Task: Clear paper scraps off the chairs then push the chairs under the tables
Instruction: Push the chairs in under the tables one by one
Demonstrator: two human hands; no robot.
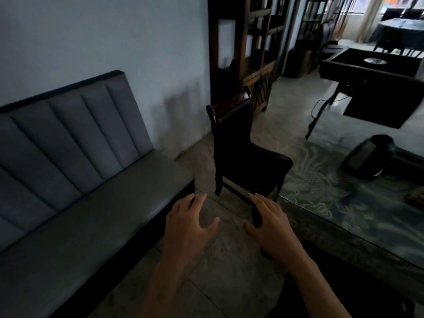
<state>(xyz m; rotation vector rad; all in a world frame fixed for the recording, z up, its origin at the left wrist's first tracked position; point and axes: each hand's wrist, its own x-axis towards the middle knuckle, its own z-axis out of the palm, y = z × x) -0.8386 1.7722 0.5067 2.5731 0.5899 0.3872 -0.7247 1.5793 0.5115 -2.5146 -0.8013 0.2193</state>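
Both my left hand (191, 222) and right hand (270, 223) are spread open, holding nothing. Dark chair (243, 152) at 12 o'clock looks scrap-free, so next I'd shove it toward 3 o'clock under the glass table (344, 203).

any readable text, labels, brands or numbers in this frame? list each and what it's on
None readable: the frame is dim and blurred.
Dark chair: no label seen.
Grey sofa: no tag seen.
Dark object on the glass-topped table: any marking too blurred to read.
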